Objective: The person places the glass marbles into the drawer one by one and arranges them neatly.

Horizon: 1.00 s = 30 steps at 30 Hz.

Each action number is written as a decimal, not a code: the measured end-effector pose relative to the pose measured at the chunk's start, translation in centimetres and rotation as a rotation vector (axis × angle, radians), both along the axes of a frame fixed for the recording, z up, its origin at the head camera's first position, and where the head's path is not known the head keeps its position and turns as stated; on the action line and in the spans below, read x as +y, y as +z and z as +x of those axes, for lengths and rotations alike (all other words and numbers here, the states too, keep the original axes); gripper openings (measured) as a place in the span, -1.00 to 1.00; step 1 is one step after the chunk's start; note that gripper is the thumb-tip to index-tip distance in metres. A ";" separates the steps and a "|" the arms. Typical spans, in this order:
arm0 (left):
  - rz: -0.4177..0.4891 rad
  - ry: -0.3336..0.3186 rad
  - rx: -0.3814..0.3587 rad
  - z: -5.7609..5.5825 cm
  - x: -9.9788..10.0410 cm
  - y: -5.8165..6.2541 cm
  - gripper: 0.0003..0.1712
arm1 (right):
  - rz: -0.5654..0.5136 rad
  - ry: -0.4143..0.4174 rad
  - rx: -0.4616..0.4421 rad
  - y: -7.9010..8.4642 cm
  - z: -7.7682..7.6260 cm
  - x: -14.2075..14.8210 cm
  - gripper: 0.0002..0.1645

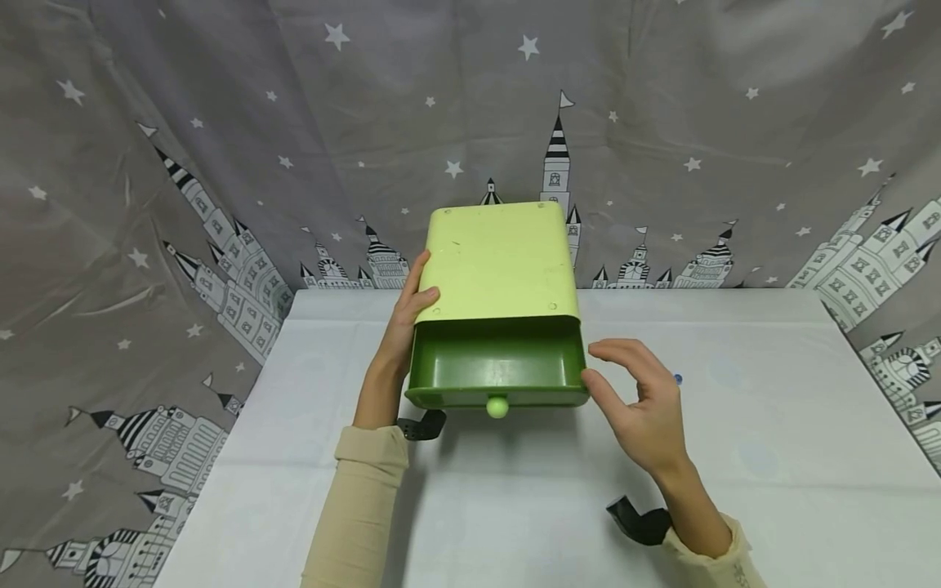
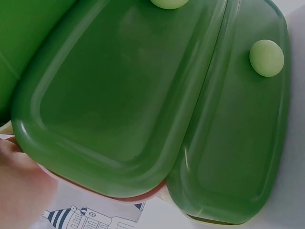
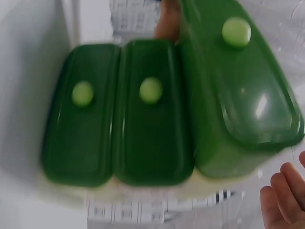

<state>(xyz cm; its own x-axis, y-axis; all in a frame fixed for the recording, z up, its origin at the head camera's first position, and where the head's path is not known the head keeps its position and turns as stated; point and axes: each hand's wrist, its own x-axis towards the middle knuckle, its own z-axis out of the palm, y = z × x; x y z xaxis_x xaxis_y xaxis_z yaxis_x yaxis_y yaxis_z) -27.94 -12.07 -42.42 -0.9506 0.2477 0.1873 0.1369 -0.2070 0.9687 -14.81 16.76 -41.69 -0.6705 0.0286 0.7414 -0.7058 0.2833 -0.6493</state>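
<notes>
A pale yellow-green drawer cabinet point(image 1: 503, 261) stands on the white table, with dark green drawers and round light green knobs. Its top drawer point(image 1: 496, 359) is pulled out, and its inside is bare. Two lower drawers point(image 3: 152, 138) are pushed in, as the right wrist view shows. My left hand point(image 1: 403, 327) rests against the cabinet's left side, thumb over the top near the front edge. At the right front corner of the pulled-out drawer is my right hand point(image 1: 647, 416), thumb tip right at the corner, fingers bent loosely around nothing.
A small blue object point(image 1: 678, 379) shows just past the right hand on the white table point(image 1: 772, 490). Behind the table hangs a grey cloth point(image 1: 456, 82) with castles and stars. A black wrist mount point(image 1: 638, 523) sits below the right hand.
</notes>
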 end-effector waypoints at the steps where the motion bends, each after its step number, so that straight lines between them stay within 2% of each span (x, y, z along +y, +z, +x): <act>1: -0.001 0.000 -0.001 0.0 0.0 0.0 -0.18 | 0.013 -0.021 -0.003 -0.1 0.0 0.5 -0.63; 13: 0.000 -0.005 -0.008 0.0 0.2 -0.2 -0.19 | 0.064 -0.199 -0.078 -2.0 0.1 6.5 -0.60; 22: 0.004 -0.005 0.002 0.0 0.1 0.0 -0.18 | 0.093 -0.278 -0.123 -2.9 0.1 8.1 -0.58; 30: 0.010 0.000 0.000 0.1 -0.1 0.0 -0.18 | 0.072 -0.360 -0.276 -5.0 -1.5 9.1 -0.67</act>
<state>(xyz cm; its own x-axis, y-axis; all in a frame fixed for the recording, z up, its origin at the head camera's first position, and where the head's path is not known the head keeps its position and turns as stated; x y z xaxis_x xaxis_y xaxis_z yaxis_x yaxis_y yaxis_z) -27.86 -12.15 -42.45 -0.9504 0.2462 0.1900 0.1371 -0.2167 0.9666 -16.34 25.85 -46.65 -0.7999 0.2504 0.5453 -0.3579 0.5303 -0.7685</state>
